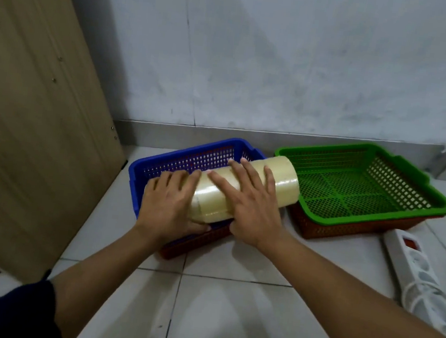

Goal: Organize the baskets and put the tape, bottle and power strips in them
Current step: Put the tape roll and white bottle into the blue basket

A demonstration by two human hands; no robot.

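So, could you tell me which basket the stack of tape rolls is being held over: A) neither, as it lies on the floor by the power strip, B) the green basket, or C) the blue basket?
C: both the left hand and the right hand hold the stack of tape rolls over the blue basket, while the green basket to its right has nothing in it.
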